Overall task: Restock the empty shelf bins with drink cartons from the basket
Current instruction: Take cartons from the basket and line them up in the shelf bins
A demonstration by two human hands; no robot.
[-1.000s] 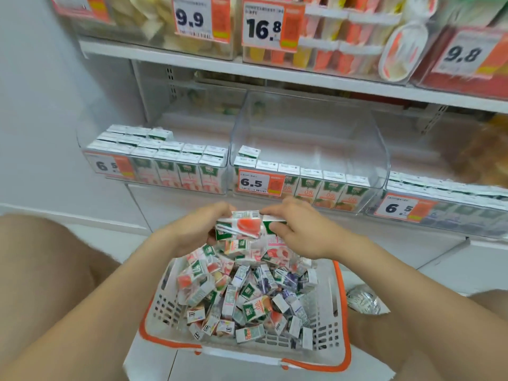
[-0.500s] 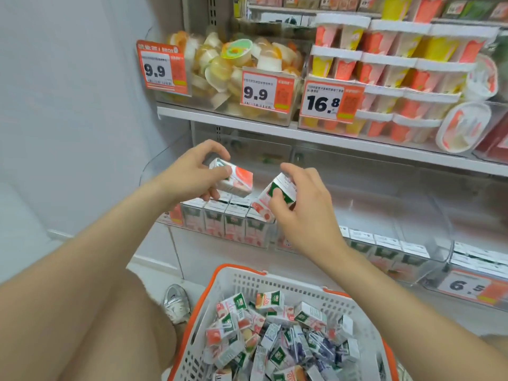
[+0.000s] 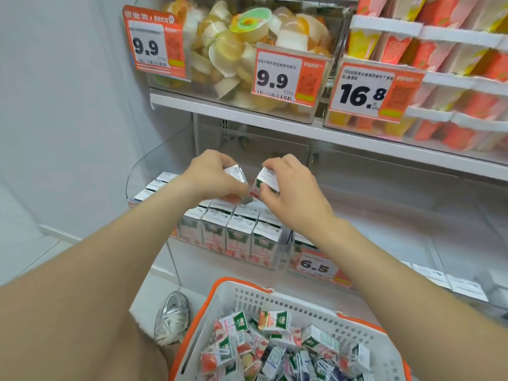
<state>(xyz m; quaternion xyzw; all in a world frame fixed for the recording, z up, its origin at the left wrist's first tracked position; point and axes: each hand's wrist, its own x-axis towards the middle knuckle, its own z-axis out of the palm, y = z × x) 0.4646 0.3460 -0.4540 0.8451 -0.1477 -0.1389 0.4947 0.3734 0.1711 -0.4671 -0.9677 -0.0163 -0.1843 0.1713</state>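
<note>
My left hand (image 3: 211, 174) grips a small white drink carton (image 3: 236, 171) just above the rows of cartons standing in the clear left shelf bin (image 3: 143, 166). Beside it my right hand (image 3: 291, 191) pinches a second carton (image 3: 265, 180), white-topped with a green and red side, tilted over the same bin. The two held cartons almost touch. Below, a white basket with an orange rim (image 3: 242, 295) holds a heap of several mixed cartons (image 3: 275, 323).
The neighbouring clear bin with a 6.5 price tag (image 3: 316, 268) sits to the right. The shelf above (image 3: 247, 112) carries jelly cups and boxed goods behind 9.9 and 16.8 tags. A silver shoe (image 3: 173, 317) rests on the floor left of the basket.
Both hands have lifted a carton each out of the basket and lowered them toward the left bin. The view has closed in on the shelf.
</note>
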